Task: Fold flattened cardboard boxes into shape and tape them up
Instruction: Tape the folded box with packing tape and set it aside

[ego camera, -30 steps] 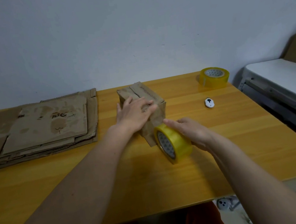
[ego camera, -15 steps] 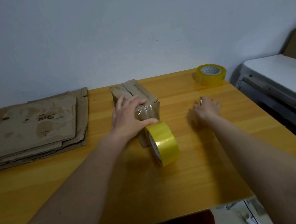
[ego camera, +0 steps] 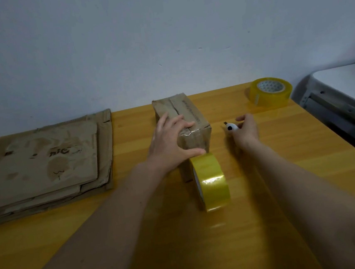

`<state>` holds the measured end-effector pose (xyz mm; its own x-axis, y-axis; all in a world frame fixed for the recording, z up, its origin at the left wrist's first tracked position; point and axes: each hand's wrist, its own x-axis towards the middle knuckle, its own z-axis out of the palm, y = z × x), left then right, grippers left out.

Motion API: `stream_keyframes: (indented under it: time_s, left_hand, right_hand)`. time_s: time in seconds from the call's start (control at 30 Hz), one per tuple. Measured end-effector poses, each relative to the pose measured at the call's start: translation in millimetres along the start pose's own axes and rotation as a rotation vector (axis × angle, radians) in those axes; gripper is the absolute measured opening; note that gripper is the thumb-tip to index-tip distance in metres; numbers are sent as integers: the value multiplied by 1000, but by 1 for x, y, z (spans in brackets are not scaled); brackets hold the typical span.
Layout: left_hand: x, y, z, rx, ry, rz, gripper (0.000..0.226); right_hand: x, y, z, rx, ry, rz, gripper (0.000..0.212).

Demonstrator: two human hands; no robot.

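The left hand (ego camera: 169, 142) lies spread on the box (ego camera: 189, 121), thumb touching the tape roll (ego camera: 212, 180) standing on edge. The right hand (ego camera: 245, 131) pinches a small white cutter (ego camera: 230, 127) beside the box.

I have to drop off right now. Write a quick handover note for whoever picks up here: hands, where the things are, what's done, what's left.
Left hand: lies on top of the folded box, fingers across the top seam, thumb by the near face.
Right hand: grips the small white cutter, blade end pointing away, right of the box.
Tape roll: stands on edge at the box's near end, with a strip stuck over the near top edge.
Spare roll: lies flat at the far right of the table.
Flat boxes: stacked on the left.
Done: box folded, taping started.
Left: probably cut the tape, then the stack.
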<state>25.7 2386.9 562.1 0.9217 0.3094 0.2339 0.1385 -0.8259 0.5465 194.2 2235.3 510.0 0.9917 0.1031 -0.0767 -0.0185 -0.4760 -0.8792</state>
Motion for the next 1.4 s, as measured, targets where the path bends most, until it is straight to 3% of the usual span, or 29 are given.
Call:
stream_keyframes:
  time_s: [0.13,0.27,0.33,0.43,0.53,0.63,0.73,0.83,0.9,1.03,1.23,1.4]
  left_hand:
    - [-4,-1,0,-17,0,-53,75]
    - [-11,5,0,-78,-8,-158,75]
    - [-14,9,0,-139,-30,-186,74]
    - [-18,17,1,-253,0,-237,73]
    - [-25,28,3,-293,137,-332,100]
    - [-38,34,7,-521,353,-596,112]
    - [-49,39,16,-956,310,-869,87]
    - [-50,43,23,-1260,154,-892,46]
    - [-47,43,23,-1256,183,-864,47]
    - [-41,42,20,-1151,225,-822,79]
    - [-38,35,20,-1119,207,-841,73]
    - [-38,33,23,-1099,219,-815,71]
  right_hand:
    - [-27,-15,-6,203,-21,-87,20]
    - [-67,-36,-25,602,-226,-212,26]
    - [-83,-44,-32,632,-322,-331,26]
    - [-97,-55,-33,439,-389,-506,21]
    - [-101,-59,-28,207,-393,-599,19]
    - [-101,-58,-26,94,-393,-611,19]
    - [-103,-60,-27,26,-387,-648,19]
    - [-107,-63,-28,-22,-370,-667,21]
    - [-109,-65,-30,-86,-348,-675,23]
    - [-112,-63,-34,-224,-306,-734,23]
    - [-115,-52,-33,-397,-217,-813,25]
    - [-116,-54,-30,-418,-272,-869,24]
